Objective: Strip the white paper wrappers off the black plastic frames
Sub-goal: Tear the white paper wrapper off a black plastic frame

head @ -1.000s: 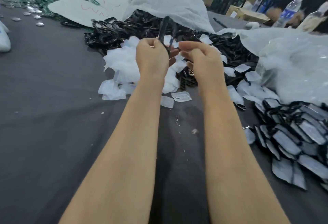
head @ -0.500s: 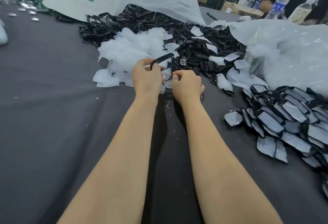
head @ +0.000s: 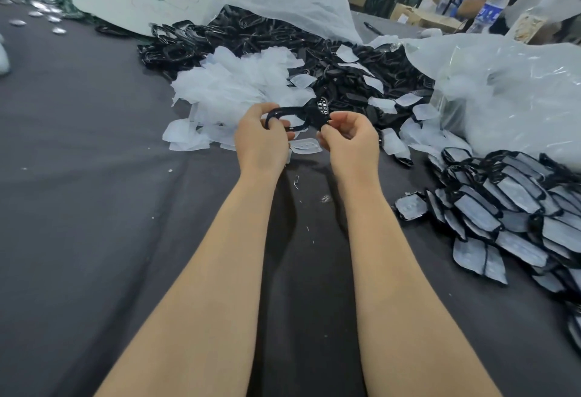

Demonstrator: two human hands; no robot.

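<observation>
While both hands hold one black frame just above centre of frame, the step in hand looks like the tail end of a strip: the loop by the left hand shows bare, no paper. The left hand's fingers curl round that loop. The right hand pinches the other end; whether a scrap of wrapper sits there, can't tell. Loose wrappers heap upper centre-left, w/ the bare pile behind. Wrapped frames stack at right edge. Next move, prob.: check the pinched end, drop the frame on the bare pile, fetch a wrapped one.
</observation>
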